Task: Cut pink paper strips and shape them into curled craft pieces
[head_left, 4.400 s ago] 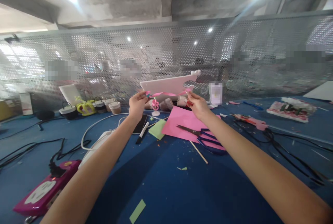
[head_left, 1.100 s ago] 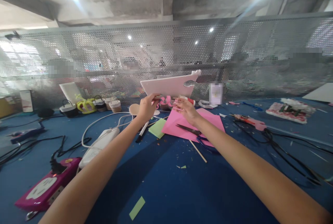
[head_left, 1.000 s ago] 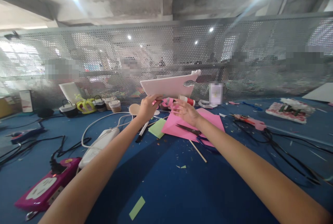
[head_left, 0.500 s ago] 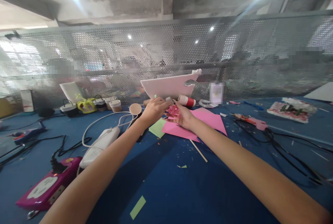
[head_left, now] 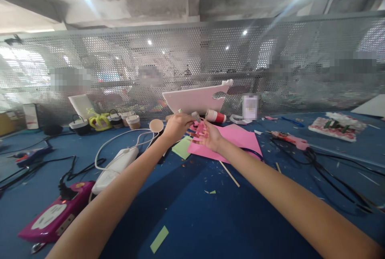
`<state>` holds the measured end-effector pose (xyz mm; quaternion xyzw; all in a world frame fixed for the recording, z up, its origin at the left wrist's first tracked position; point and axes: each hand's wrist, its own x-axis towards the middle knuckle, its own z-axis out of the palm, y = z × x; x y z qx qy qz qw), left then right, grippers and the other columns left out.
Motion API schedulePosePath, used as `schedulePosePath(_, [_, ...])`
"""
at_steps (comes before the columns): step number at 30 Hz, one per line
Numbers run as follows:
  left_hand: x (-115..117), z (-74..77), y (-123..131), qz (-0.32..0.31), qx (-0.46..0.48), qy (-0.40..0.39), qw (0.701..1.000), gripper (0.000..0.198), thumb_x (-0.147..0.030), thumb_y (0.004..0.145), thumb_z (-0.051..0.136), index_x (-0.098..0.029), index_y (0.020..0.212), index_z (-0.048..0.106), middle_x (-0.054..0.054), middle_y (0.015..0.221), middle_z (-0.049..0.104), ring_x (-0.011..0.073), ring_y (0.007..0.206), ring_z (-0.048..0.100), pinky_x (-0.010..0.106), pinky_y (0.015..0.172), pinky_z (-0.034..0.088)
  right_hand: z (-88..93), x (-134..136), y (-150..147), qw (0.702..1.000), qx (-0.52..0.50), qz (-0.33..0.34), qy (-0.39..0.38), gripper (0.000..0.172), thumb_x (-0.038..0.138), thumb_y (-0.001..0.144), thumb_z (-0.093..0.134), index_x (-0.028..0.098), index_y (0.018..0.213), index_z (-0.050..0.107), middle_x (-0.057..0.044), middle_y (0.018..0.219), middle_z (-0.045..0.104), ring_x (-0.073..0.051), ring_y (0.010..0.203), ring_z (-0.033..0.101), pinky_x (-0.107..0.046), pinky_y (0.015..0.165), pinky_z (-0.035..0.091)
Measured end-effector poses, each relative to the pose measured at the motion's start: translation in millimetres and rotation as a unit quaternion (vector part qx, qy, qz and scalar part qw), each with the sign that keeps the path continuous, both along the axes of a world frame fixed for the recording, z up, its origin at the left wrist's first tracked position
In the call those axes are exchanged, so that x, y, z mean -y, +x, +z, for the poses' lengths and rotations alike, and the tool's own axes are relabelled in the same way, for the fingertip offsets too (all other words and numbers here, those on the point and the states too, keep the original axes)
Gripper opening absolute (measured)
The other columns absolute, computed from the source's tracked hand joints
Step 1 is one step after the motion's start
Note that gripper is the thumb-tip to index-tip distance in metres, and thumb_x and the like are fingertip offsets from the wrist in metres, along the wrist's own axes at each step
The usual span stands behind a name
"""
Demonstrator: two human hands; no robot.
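Both my arms reach forward over the blue table (head_left: pixel 210 219). My left hand (head_left: pixel 177 125) is closed in a pinch on one end of a pink ribbon (head_left: pixel 199 129). My right hand (head_left: pixel 209 135) has its fingers spread, with the ribbon wound round them. The two hands nearly touch above the left edge of a pink paper sheet (head_left: pixel 237 141). A green paper piece (head_left: pixel 181 148) lies just below my left hand. A red-and-white glue bottle (head_left: pixel 215 116) lies on its side behind the hands.
A white board (head_left: pixel 195 98) leans against the perforated metal screen. A white adapter with cable (head_left: pixel 116 164) and a magenta power strip (head_left: pixel 57 217) lie at left. A glue gun (head_left: pixel 290 139) and black cables (head_left: pixel 331 170) lie at right. A wooden stick (head_left: pixel 229 174) lies near the pink sheet.
The pink ribbon was stretched between my raised hands; the hands have since come together and dropped toward the pink sheet, and the ribbon is now wound on my right fingers.
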<state>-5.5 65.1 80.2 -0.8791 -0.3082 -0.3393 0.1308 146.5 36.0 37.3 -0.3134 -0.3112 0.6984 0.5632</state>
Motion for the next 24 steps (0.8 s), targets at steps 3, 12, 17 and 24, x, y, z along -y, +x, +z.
schedulePosePath(3, [2.2, 5.2, -1.4, 0.077, 0.025, -0.049, 0.996, 0.025, -0.019, 0.083, 0.053, -0.022, 0.097, 0.074, 0.005, 0.089, 0.073, 0.0181, 0.087, 0.065, 0.028, 0.079, 0.046, -1.9, 0.4, 2.0, 1.0, 0.01, -0.004, 0.017, 0.028, 0.048, 0.09, 0.048, 0.022, 0.086, 0.056, -0.003, 0.085, 0.062, -0.019, 0.075, 0.063, -0.041, 0.076, 0.049])
schedulePosePath(12, [-2.1, 16.3, -6.9, 0.166, 0.061, -0.257, 0.95, 0.036, -0.021, 0.064, 0.066, -0.017, 0.099, 0.071, 0.004, 0.073, 0.07, 0.0188, 0.075, 0.065, 0.026, 0.069, 0.046, -10.2, -3.2, 5.1, 0.998, -0.001, 0.017, 0.057, 0.029, 0.051, 0.085, 0.054, 0.023, 0.091, 0.059, -0.002, 0.08, 0.061, -0.02, 0.078, 0.063, -0.04, 0.077, 0.048])
schedulePosePath(17, [-2.3, 16.5, -3.9, 0.113, 0.137, -0.45, 0.875, 0.019, -0.017, 0.065, 0.064, -0.016, 0.082, 0.07, -0.001, 0.06, 0.063, 0.0087, 0.05, 0.051, 0.021, 0.053, 0.04, -9.7, -1.4, -0.1, 0.999, 0.007, 0.031, 0.041, 0.028, 0.048, 0.088, 0.053, 0.022, 0.079, 0.059, -0.002, 0.075, 0.062, -0.021, 0.077, 0.063, -0.041, 0.079, 0.048])
schedulePosePath(24, [2.6, 20.7, -1.9, 0.085, 0.203, -0.545, 0.809, 0.006, -0.017, 0.068, 0.065, -0.017, 0.063, 0.064, -0.003, 0.058, 0.06, 0.0042, 0.044, 0.043, 0.018, 0.051, 0.038, -8.4, 0.0, -1.5, 0.999, -0.018, 0.029, 0.014, 0.03, 0.046, 0.091, 0.048, 0.021, 0.078, 0.057, -0.005, 0.077, 0.065, -0.022, 0.081, 0.065, -0.04, 0.08, 0.049])
